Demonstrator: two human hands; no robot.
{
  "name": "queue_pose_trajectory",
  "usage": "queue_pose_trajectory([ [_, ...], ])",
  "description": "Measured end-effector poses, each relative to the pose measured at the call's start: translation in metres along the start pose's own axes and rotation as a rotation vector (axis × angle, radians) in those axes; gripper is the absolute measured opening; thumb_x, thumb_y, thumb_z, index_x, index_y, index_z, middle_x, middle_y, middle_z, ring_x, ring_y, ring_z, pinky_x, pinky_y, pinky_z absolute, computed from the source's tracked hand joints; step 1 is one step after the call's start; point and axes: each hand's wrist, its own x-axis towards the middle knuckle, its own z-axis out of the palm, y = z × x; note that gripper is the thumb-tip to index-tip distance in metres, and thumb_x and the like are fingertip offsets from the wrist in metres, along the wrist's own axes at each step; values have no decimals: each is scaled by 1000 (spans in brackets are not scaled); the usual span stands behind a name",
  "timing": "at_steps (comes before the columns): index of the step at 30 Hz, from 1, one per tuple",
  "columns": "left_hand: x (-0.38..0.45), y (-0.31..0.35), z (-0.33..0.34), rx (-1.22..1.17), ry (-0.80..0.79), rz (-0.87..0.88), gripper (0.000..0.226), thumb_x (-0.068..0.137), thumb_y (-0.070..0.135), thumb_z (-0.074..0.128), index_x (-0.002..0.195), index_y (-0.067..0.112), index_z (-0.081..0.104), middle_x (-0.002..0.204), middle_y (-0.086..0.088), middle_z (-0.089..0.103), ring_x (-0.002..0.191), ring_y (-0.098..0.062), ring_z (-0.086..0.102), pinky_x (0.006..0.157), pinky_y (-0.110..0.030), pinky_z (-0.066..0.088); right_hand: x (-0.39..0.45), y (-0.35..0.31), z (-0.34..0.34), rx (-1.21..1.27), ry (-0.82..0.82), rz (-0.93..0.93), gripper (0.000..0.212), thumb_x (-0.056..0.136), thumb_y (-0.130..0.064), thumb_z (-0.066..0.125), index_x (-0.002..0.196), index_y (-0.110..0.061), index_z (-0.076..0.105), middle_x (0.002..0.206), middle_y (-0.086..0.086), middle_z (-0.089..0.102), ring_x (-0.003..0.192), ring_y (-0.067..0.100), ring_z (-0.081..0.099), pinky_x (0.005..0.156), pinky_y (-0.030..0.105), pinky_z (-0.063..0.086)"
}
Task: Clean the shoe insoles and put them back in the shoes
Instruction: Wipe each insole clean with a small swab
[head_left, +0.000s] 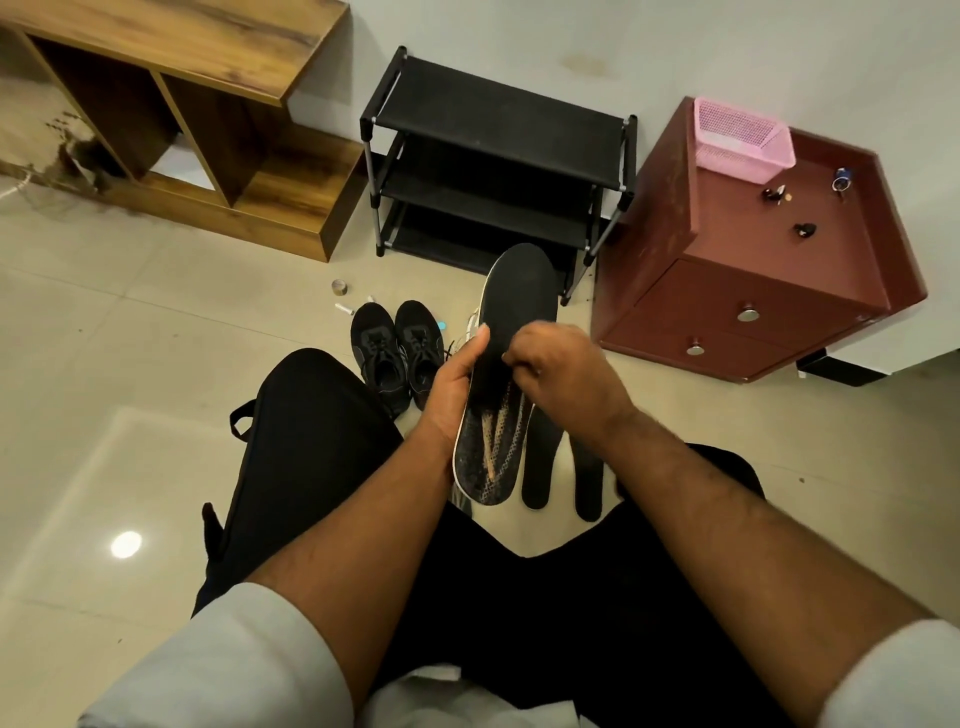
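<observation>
My left hand (457, 379) grips the left edge of a long black insole (519, 296), thumb lying along its rim. The insole is held up over my lap, toe end pointing away. Its heel half shows a worn, speckled pattern with pale streaks. My right hand (561, 369) sits on the insole's right side with fingers curled and the thumb tip on its face; what lies under the fingers is hidden. Two more black insoles (537, 467) (589, 480) lie on the floor between my knees. A pair of black shoes (397, 348) stands just beyond my left knee.
A light-coloured shoe (471, 325) peeks out behind the held insole. A black shoe rack (493, 156) stands against the wall, with a wooden shelf unit (218, 130) to its left. To the right is a maroon drawer cabinet (753, 291) bearing a pink basket (743, 140). Small items (340, 286) lie on the tiles.
</observation>
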Motion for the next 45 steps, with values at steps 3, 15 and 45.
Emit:
queue_pose_trajectory([
  [3, 0, 1, 0, -32, -32, 23, 40, 87, 38, 55, 93, 6, 78, 92, -13, 72, 80, -24, 71, 75, -34, 59, 7, 1, -5, -14, 5, -17, 8, 82, -6, 62, 82, -12, 67, 83, 5, 65, 78, 17, 60, 78, 32, 49],
  [15, 4, 3, -4, -84, 42, 33, 52, 98, 43, 46, 91, 1, 77, 96, -17, 72, 84, -27, 71, 79, -34, 59, -9, -10, 5, -10, -20, -61, 7, 82, -5, 65, 85, -9, 69, 84, 6, 67, 78, 18, 62, 78, 30, 45],
  [45, 8, 13, -8, -242, 9, 69, 63, 98, 50, 40, 116, -5, 65, 107, -25, 67, 94, -35, 67, 91, -45, 52, -22, -15, 17, 189, 13, 85, 10, 80, -4, 69, 86, -12, 70, 87, -1, 66, 78, 5, 57, 76, 10, 44],
])
